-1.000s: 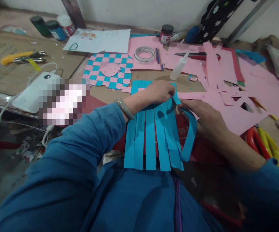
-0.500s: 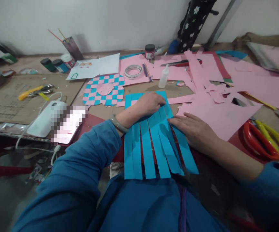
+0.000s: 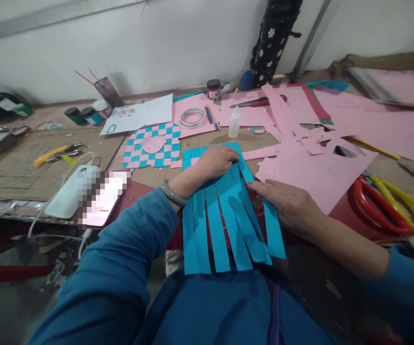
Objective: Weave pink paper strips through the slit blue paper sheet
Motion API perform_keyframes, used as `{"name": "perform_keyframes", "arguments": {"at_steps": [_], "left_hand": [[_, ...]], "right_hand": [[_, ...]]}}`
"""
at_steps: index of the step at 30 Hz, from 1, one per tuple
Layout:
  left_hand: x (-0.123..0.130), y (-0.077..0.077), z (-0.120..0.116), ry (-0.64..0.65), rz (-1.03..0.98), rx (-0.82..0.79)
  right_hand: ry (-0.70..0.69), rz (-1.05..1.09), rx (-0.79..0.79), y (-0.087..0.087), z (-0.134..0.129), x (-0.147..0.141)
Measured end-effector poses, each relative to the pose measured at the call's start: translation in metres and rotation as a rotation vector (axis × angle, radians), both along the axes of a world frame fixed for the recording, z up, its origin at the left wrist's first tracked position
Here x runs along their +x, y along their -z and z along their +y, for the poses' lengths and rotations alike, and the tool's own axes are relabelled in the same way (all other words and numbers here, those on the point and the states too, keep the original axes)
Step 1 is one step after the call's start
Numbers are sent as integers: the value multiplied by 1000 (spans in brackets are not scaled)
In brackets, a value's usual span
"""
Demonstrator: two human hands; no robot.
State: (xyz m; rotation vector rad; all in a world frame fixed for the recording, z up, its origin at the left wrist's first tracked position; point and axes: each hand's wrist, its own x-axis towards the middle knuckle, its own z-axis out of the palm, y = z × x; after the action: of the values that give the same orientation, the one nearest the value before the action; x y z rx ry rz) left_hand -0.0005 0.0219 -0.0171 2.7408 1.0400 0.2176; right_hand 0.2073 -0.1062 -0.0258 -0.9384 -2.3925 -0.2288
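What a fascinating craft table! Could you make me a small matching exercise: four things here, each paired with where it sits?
Things:
1. Bare left hand with pale bangle
2. Translucent plastic squeeze bottle
3. Pink-and-blue woven paper checkerboard
4. White roll of tape

Places:
A. Lying on a pink paper sheet
B. Standing upright behind long blue paper strips
C. Resting on those strips
D. Lying left of the bottle

Pairs: 1-C, 2-B, 3-D, 4-A
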Motion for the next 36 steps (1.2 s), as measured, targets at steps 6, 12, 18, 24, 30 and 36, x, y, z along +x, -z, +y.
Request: {"name": "perform_keyframes", "arguments": {"at_steps": [6,12,18,24,30,36], "left_hand": [[0,6,4,1,9,19],[0,6,4,-9,27,12],[1,6,1,36,71,68],[2,6,-3,-25,103,54],[2,4,-6,-32,105,73],[1,1,-5,30,92,108]], "right_hand": [[-23,15,-37,7,1,-2],[-31,-15,3,9,-1,-2],[-100,-68,13,10,-1,1],[-124,-118,1,9,-19,6],[-130,-50,-75,7,-70,26],[-63,141,-120,13,-121,45]]}}
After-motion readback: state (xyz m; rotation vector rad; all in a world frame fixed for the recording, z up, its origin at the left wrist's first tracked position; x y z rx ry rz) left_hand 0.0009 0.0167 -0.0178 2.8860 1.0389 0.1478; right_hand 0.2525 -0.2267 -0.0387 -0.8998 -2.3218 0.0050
